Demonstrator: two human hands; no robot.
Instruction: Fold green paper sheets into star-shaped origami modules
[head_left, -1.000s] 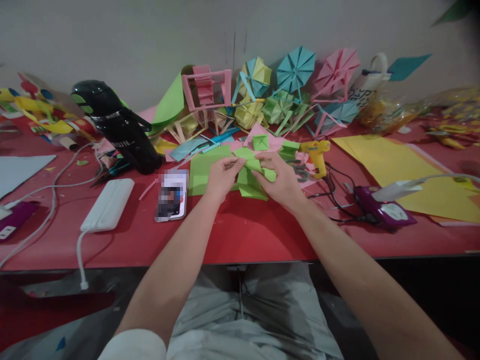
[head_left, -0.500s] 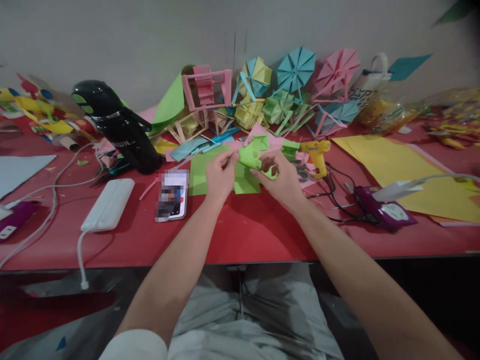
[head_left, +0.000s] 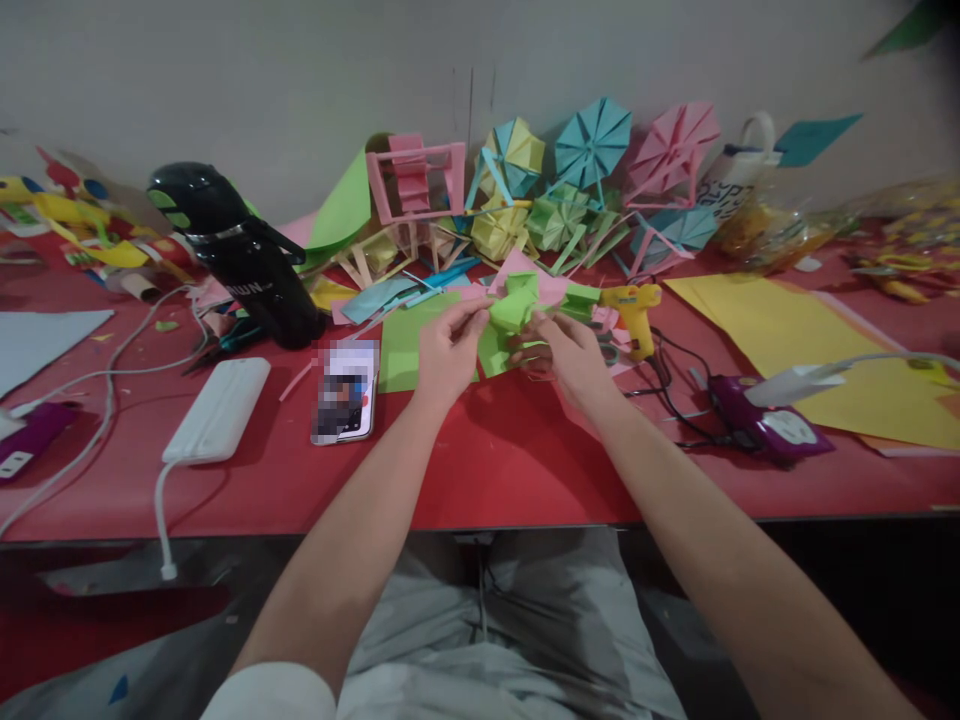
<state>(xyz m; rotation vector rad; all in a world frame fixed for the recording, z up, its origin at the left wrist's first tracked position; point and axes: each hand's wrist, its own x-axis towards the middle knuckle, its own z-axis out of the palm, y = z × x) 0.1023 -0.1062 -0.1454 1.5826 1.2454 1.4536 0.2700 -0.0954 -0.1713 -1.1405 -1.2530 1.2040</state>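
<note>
A folded piece of light green paper (head_left: 514, 304) is held up between my two hands near the middle of the table. My left hand (head_left: 450, 345) pinches its left side between thumb and fingers. On the other side, my right hand (head_left: 566, 355) grips the lower right edge, its fingertips partly behind the paper and slightly blurred. Flat green sheets (head_left: 405, 345) lie on the table beneath my hands. Close to my right hand rests a yellow glue gun (head_left: 634, 312), with scissors partly hidden beside it.
Folded paper wheels on stands (head_left: 592, 140) line the wall. A black bottle (head_left: 236, 255) leans at the left, near a phone (head_left: 346, 390) and a white power bank (head_left: 217, 410). Yellow sheets (head_left: 795, 350) and a purple power strip (head_left: 769, 420) with cables lie at the right.
The green paper has turned and its cut lower edge no longer shows. My right hand's fingers have shifted under its right side, while my left hand keeps its pinch.
</note>
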